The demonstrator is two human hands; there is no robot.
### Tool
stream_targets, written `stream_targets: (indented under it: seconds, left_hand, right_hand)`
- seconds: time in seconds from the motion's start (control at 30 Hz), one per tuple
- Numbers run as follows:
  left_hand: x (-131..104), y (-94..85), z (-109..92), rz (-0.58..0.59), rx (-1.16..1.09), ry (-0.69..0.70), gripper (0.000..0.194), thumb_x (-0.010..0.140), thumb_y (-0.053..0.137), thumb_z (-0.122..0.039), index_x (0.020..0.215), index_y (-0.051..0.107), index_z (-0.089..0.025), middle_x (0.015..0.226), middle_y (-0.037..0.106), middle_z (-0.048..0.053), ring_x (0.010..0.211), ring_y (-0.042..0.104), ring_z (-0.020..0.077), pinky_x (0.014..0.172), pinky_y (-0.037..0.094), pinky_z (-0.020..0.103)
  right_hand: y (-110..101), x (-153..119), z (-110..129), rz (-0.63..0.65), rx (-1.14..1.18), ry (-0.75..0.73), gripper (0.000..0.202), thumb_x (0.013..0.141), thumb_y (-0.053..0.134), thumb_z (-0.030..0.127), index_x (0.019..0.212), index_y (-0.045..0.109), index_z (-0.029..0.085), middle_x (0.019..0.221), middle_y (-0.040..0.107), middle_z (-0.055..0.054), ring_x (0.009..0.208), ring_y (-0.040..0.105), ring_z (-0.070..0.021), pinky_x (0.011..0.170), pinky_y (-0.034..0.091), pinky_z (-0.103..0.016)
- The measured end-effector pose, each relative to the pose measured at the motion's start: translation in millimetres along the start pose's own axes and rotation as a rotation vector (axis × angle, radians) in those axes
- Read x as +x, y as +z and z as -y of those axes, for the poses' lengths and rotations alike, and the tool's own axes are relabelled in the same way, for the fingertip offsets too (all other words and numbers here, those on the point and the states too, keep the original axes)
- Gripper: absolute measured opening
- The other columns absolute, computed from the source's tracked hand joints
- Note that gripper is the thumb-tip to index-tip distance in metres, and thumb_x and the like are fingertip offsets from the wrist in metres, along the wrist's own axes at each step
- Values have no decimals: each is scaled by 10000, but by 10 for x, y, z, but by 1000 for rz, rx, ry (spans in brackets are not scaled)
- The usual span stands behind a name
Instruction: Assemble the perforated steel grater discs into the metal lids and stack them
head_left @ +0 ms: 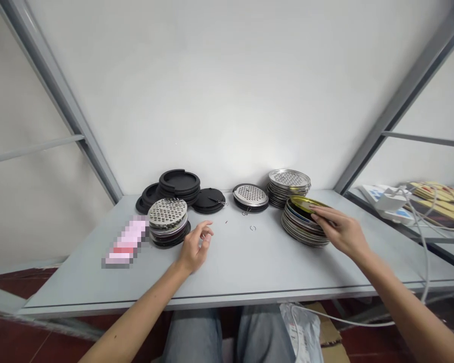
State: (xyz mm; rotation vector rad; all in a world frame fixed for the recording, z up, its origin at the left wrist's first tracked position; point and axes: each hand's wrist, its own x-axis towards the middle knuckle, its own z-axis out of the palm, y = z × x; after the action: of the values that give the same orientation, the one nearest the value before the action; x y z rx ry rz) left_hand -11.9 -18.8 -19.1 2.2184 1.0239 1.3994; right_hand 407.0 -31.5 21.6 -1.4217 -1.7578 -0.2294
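My right hand (pixel 340 231) pinches the near edge of a gold round metal lid (pixel 300 202), tilted on top of a stack of round metal lids (pixel 300 232). My left hand (pixel 195 247) rests above the table with loosely curled fingers apart, nothing in them. Beside it, to its left, stands a stack of perforated silver grater discs (pixel 168 213) on black bases. Between the hands lie a small wire ring (pixel 252 228) and a tiny dark piece (pixel 226 222). The underside of the gold lid is hidden.
Black round trays (pixel 179 182) are stacked at the back left, near a flat black disc (pixel 209 200). A grater disc on a black base (pixel 250 195) and a silver stack (pixel 288 187) stand at the back right. A blurred pink item (pixel 126 242) lies left; white cables (pixel 419 227) hang right.
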Motion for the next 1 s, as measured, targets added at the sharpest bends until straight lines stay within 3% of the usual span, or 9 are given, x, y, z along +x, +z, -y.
stream_targets:
  seconds: [0.17, 0.4, 0.5, 0.63, 0.7, 0.83, 1.0]
  left_hand:
    - [4, -8, -29, 45, -4, 7, 269, 950, 372, -292, 1148, 525, -194, 883, 623, 34, 796, 596, 156, 735, 475, 297]
    - [5, -13, -47, 66, -5, -8, 255, 959, 361, -298, 1048, 571, -185, 871, 619, 47, 810, 596, 166, 733, 479, 300]
    - [18, -21, -75, 88, 19, 2, 268, 963, 346, -293, 972, 589, -182, 861, 621, 52, 802, 597, 171, 743, 474, 310]
    - [37, -17, -104, 127, 77, 47, 242, 948, 381, -264, 929, 608, -182, 853, 633, 57, 801, 601, 178, 751, 477, 322]
    - [42, -8, -108, 128, 106, 76, 219, 933, 410, -251, 918, 618, -184, 852, 641, 62, 801, 604, 181, 754, 484, 326]
    - [47, 10, -101, 118, 155, 84, 177, 911, 450, -227, 916, 622, -188, 833, 641, 55, 780, 605, 176, 758, 493, 331]
    - [57, 11, -96, 188, 264, 95, 239, 881, 491, -202, 1095, 597, -196, 1095, 638, 89, 1042, 578, 228, 914, 466, 411]
  right_hand:
    - [-26, -41, -28, 222, 15, -7, 333, 907, 460, 399, 1064, 686, 211, 1130, 690, -63, 1083, 629, -265, 972, 498, -443]
    - [-75, -5, -31, 231, -99, 0, 318, 889, 481, 425, 978, 705, 217, 1032, 720, -68, 965, 670, -267, 826, 561, -404]
    - [-30, 54, 85, 144, -132, -41, 308, 889, 478, 407, 982, 702, 216, 1034, 711, -72, 978, 658, -266, 843, 544, -418]
    - [123, 145, 380, -113, -98, -112, 250, 881, 495, 322, 986, 691, 207, 1187, 621, -96, 1048, 616, -251, 913, 507, -419]
    - [224, 208, 540, -59, -79, -198, 250, 884, 485, 279, 1027, 678, 211, 1188, 612, -95, 1079, 594, -243, 940, 491, -414]
    - [398, 458, 757, 234, -107, -342, 289, 915, 427, 263, 1066, 666, 206, 1235, 586, -100, 1164, 534, -257, 995, 446, -431]
    - [574, 944, 711, 232, -269, -199, 352, 897, 444, 301, 1155, 625, 144, 1336, 498, -161, 1213, 486, -330, 1014, 407, -476]
